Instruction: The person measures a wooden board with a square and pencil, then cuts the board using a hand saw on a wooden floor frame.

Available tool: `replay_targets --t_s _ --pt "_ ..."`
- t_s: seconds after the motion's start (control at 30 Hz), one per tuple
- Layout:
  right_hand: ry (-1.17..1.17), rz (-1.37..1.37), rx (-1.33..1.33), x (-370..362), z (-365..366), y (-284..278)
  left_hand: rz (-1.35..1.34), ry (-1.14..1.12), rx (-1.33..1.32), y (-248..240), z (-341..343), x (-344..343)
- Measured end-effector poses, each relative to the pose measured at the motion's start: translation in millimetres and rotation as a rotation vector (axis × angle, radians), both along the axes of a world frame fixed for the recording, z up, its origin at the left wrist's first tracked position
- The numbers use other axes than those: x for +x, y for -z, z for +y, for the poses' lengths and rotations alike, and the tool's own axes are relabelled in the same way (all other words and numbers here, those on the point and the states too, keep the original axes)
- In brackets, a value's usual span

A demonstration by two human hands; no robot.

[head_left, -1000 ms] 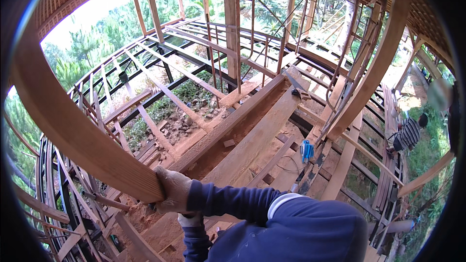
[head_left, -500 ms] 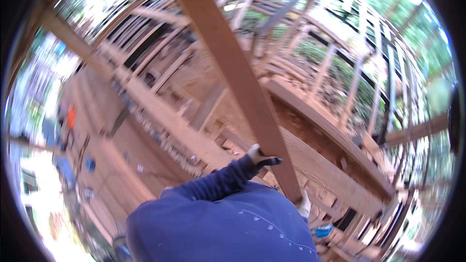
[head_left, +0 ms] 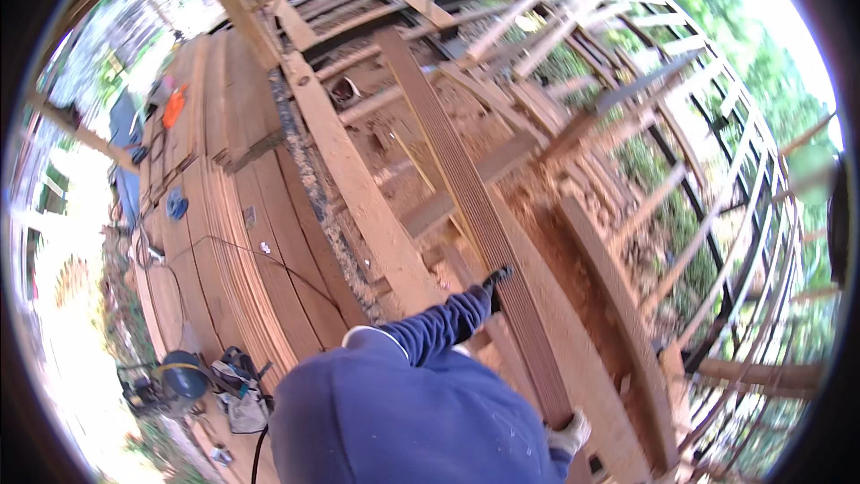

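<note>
A long brown grooved decking board (head_left: pixel 470 202) runs from the near right up toward the top middle, its ribbed face upward. My left hand (head_left: pixel 498 281), in a glove with dark fingers, is closed round the board's left edge partway along. At the near end, my right hand (head_left: pixel 571 433), in a pale glove, grips the board's end corner. The board lies over or just above wooden framing; I cannot tell whether it touches. Right beside it is a wide pale timber beam (head_left: pixel 582 350). The undersides of both hands are hidden.
On the left lies laid decking (head_left: pixel 296 260) with stacked boards (head_left: pixel 237 251), a blue item (head_left: pixel 176 204) and a cord. A tool bag (head_left: pixel 242 394) stands lower left. Joists with open gaps over dirt surround the board. A thick timber (head_left: pixel 618 332) borders a trench on the right.
The board has swung down and away from me, and its ribbed face now shows. Both hands keep hold of it. My view has turned, showing more decking and the tool bag.
</note>
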State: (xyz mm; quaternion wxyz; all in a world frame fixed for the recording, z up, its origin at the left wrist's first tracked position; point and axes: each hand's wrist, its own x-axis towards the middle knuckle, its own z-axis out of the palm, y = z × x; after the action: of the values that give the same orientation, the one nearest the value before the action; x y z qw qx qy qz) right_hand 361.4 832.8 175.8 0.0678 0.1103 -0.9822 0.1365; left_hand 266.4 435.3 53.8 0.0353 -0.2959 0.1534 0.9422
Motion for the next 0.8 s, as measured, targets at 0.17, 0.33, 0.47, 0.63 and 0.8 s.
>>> replay_targets --t_s 0.17,0.33,0.47,0.63,0.8 --pt "-0.064 -0.323 0.268 -56 -33 -24 -0.227 0.053 0.042 6 -13 -10" --pt "-0.046 -0.465 0.379 -98 -17 15 -0.306 0.140 0.019 0 -38 -23" --pt "-0.062 -0.241 0.038 -119 -11 54 -0.395 0.404 -0.253 28 -66 -51" --pt "0.010 -0.167 0.237 -141 -13 12 -0.272 0.894 -0.787 15 -47 -91" --pt "0.444 -0.398 0.269 -154 -63 50 -0.286 0.978 -0.761 80 -88 -88"
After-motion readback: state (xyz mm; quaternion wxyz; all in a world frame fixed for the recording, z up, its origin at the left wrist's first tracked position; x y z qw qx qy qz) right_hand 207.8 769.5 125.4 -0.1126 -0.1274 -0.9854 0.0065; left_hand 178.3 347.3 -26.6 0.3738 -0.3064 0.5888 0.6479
